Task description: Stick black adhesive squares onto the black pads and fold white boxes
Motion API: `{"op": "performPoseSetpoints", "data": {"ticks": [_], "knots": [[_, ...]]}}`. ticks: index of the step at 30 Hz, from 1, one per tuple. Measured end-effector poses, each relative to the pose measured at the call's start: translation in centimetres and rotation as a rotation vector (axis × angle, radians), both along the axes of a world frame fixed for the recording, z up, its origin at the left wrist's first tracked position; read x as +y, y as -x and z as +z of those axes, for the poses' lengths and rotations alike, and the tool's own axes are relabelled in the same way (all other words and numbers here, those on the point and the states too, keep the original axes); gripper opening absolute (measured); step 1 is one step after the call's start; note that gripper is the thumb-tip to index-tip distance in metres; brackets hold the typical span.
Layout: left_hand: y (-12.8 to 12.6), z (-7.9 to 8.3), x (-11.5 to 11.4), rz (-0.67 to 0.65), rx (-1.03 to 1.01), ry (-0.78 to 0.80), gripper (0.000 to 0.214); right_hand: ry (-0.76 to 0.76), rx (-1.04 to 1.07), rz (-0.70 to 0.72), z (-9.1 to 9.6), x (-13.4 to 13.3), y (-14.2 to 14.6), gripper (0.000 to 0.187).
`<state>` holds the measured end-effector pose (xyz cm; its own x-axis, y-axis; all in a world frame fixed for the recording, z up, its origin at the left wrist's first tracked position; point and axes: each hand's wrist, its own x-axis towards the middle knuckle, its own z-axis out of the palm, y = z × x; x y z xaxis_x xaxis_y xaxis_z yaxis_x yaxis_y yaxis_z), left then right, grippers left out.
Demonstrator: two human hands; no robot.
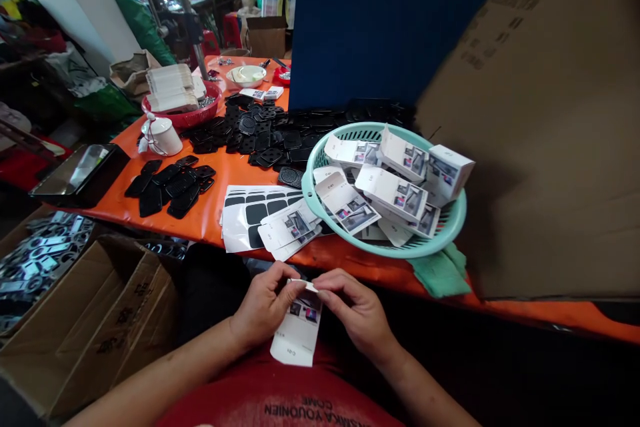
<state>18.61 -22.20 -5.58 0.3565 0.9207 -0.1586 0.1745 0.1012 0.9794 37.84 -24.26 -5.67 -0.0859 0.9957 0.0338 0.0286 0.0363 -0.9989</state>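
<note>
Above my lap, a small white printed carton [297, 330] is held between both hands, its far end pinched and its flap hanging toward me. My left hand [265, 303] closes thumb and fingers on the carton's far left corner. At the far right corner, my right hand [357, 313] pinches the same end flap. Just beyond, a few flat cartons [287, 230] lie overlapping at the table's front edge. A mint-green basket [313, 197] to their right holds several more cartons [397, 193], some folded into boxes.
On the orange table [210, 213] lie a heap of black plates [260, 130], sticker sheets [237, 220], a white mug [165, 137] and a red basket [215, 107]. A large brown cardboard panel [550, 147] stands at right. Open cardboard boxes [90, 320] sit at lower left.
</note>
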Motion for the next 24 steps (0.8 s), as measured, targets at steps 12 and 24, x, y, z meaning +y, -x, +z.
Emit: {"op": "performPoseSetpoints", "data": {"ticks": [12,24], "knots": [[-1.1,2.6,1.5,-0.007,-0.06,0.213,0.021,0.434,0.182,-0.116,1.5,0.7,0.4,0.021],[0.7,-0.4,1.1,-0.158,0.041,-0.408,0.025,-0.096,-0.206,-0.01,-0.4,-1.1,-0.4,0.011]]}}
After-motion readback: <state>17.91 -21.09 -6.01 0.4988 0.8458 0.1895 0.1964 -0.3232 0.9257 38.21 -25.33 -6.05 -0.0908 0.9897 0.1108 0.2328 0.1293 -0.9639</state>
